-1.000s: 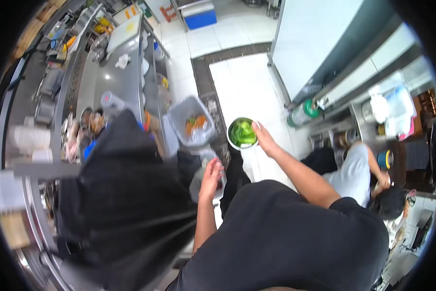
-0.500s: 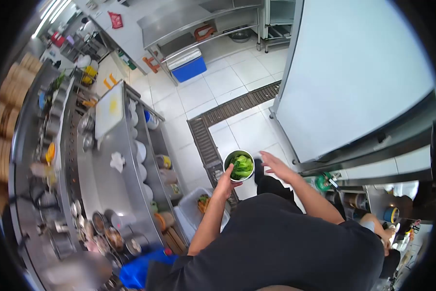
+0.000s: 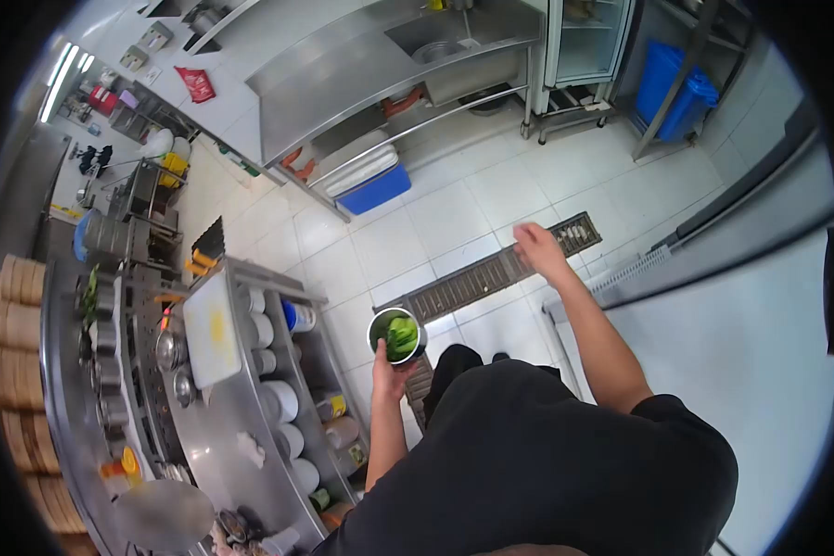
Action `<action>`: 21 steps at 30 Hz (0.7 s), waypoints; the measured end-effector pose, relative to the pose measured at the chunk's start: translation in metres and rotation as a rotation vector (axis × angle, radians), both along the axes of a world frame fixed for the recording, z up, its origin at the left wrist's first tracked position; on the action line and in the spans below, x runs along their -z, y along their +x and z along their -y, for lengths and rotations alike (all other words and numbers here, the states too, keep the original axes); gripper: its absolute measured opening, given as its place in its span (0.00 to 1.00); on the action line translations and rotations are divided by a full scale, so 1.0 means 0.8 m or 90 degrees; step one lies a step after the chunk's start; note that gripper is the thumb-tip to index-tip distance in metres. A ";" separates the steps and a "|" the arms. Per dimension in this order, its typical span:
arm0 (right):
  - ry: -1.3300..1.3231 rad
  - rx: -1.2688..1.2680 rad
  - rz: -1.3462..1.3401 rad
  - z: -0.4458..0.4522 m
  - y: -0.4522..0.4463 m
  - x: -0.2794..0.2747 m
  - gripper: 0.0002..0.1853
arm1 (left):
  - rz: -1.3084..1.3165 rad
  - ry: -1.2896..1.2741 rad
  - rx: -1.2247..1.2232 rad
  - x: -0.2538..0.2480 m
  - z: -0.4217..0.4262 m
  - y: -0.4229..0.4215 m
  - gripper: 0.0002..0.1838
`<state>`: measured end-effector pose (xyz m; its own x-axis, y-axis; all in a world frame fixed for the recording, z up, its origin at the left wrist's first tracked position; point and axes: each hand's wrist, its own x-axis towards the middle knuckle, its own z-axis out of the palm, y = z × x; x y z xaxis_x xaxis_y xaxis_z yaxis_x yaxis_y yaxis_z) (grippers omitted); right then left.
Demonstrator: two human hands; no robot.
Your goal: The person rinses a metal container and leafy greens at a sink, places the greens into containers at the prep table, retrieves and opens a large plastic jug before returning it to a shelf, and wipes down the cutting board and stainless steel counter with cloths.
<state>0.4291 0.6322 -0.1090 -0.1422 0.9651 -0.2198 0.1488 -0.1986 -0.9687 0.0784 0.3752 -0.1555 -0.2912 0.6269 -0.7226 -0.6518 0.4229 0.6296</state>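
My left hand [image 3: 394, 378] is wrapped round a round metal bowl [image 3: 372, 324], its thumb over the rim. Inside the bowl lie leafy greens [image 3: 402, 337] that look like bok choy, bunched toward one side. My right hand [image 3: 537, 248] hangs in the air over the floor drain, away from the bowl. Its fingers are loosely bent, slightly blurred and apart from any object.
A steel counter [image 3: 211, 435] with a cutting board [image 3: 211, 329] and shelves of white bowls [image 3: 283, 400] stands at left. Bamboo steamers [image 3: 18, 371] are stacked beyond. A drain grate [image 3: 472, 287] crosses the tiles. A blue cooler [image 3: 375, 192] sits under the far bench [image 3: 324, 83].
My view has turned right and forward, bringing the sink and a blue bin into sight. My left hand still carries the bowl; my right hand has moved away from it and up.
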 end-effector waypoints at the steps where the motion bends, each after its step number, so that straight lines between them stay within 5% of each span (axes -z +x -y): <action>1: 0.022 -0.001 0.002 -0.051 -0.018 -0.019 0.19 | -0.005 -0.007 -0.031 0.012 -0.033 -0.010 0.35; 5: 0.125 -0.013 0.083 -0.232 -0.044 -0.016 0.19 | -0.021 -0.062 -0.153 0.069 -0.187 -0.045 0.35; 8: 0.158 -0.031 0.174 -0.342 -0.035 0.037 0.21 | -0.011 -0.005 -0.116 0.096 -0.334 -0.072 0.35; 10: 0.085 -0.050 0.395 -0.392 -0.008 0.090 0.22 | -0.010 -0.056 -0.118 0.098 -0.445 -0.099 0.36; 12: 0.041 -0.106 0.514 -0.435 0.035 0.125 0.21 | -0.030 0.023 0.036 0.059 -0.620 -0.131 0.37; 17: -0.110 0.092 0.301 -0.547 0.038 0.129 0.20 | -0.043 0.141 0.080 -0.023 -0.918 -0.155 0.34; 21: 0.054 0.186 0.287 -0.747 -0.001 0.149 0.14 | -0.061 0.220 0.085 -0.077 -1.089 -0.156 0.32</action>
<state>0.4285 1.2295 -0.2280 0.2245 0.9675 -0.1166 0.5034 -0.2176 -0.8362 -0.0465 1.2464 -0.0943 -0.2474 0.8658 -0.4349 -0.5364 0.2514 0.8056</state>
